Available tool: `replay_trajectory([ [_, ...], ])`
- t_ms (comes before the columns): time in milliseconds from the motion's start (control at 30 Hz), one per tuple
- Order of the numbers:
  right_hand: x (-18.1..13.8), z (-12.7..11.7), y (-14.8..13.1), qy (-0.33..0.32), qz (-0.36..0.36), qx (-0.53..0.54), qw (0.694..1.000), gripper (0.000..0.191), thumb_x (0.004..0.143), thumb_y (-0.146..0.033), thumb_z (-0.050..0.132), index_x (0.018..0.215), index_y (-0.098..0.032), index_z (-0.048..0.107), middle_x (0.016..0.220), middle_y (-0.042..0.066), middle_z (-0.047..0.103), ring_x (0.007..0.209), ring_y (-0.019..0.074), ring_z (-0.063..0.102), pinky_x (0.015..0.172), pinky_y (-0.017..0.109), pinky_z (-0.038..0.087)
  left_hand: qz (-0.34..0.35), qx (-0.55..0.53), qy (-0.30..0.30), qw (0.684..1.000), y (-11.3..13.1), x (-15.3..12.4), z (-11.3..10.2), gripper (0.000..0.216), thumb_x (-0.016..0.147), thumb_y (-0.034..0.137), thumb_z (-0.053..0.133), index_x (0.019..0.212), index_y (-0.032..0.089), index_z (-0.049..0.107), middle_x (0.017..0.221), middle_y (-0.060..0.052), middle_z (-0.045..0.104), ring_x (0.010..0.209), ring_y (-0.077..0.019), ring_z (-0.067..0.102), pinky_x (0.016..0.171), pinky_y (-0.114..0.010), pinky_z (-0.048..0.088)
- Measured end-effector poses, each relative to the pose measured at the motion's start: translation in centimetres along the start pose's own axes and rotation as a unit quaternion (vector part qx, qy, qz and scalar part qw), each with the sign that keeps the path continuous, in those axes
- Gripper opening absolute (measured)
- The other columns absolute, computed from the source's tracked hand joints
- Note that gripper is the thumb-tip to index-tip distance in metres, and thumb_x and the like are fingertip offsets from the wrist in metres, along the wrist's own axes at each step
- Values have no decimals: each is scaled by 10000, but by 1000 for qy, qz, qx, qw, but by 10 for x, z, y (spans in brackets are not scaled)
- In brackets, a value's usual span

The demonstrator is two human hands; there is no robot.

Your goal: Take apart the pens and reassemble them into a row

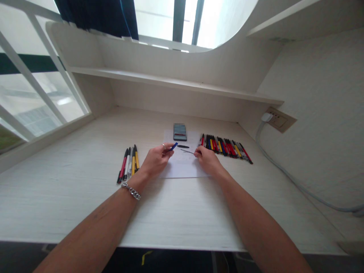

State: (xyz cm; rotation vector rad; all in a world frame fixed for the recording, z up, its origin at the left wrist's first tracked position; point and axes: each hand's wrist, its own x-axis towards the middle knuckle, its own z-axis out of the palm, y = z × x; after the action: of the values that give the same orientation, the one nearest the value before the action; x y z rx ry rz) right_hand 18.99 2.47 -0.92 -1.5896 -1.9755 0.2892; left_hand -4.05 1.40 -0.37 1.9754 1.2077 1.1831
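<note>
Blue pen part (174,146): over the white paper (182,170), in my left hand (158,157), thumb and fingers pinching it. Long axis slants, exposed end pointing away and to the right. Thin dark rod (187,151): pinched in my right hand's (207,158) fingertips, free end pointing left and slightly away, also over the paper. Black piece (183,146) just beyond, long axis left-right. Farther back, flat dark case (179,128) with a thin reddish item (179,134); can't tell if inside or on top. Both my forearms reach in from the near edge, angling inward, hands near each other, apart. Left wrist: chain bracelet (131,191). Pen row (224,147) right, smaller pen group (127,163) left, on the pale desk (182,216).
</note>
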Motion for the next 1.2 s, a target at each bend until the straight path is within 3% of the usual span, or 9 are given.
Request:
replay_trajectory([
  [100,-2,-12,-4,48,-26,115,992,137,842,-213,516,879,-188,646,763,34,674,709,159,599,668,266,422,-12,15,-5,1000,0,0,-1,300,837,271,538,1103,182,645,958,-59,718,826,-165,662,769,-278,504],
  [200,-3,-20,-10,72,-54,163,982,162,831,-221,535,906,-177,672,795,46,685,727,160,609,675,268,441,-16,25,-7,1000,1,0,-2,291,831,260,541,1087,181,653,960,-61,719,831,-170,660,763,-279,495],
  [600,-7,-23,-15,69,-121,88,986,147,836,-156,551,870,-189,691,841,41,679,782,159,596,724,271,437,-14,43,-16,999,-2,0,-4,285,824,247,540,1073,198,669,992,-54,718,870,-178,659,808,-291,492],
  [833,-12,-30,-26,85,-151,22,985,193,875,-176,508,895,-208,697,885,67,628,860,184,560,781,301,430,28,118,-38,992,-2,-1,-4,258,780,200,578,995,236,716,923,-50,724,832,-196,645,767,-321,484],
  [1000,-18,-22,-40,47,-161,51,985,194,883,-187,501,913,-210,691,843,59,634,837,175,572,759,285,440,46,114,-62,991,3,-3,0,260,786,208,584,1005,253,715,923,-37,720,810,-184,645,754,-306,485],
  [1200,-19,-17,-39,47,-142,113,982,164,862,-172,527,913,-201,680,864,48,670,787,152,600,722,259,449,49,104,-79,990,3,-5,1,260,772,178,597,989,249,720,907,-25,722,795,-175,651,743,-287,490],
])
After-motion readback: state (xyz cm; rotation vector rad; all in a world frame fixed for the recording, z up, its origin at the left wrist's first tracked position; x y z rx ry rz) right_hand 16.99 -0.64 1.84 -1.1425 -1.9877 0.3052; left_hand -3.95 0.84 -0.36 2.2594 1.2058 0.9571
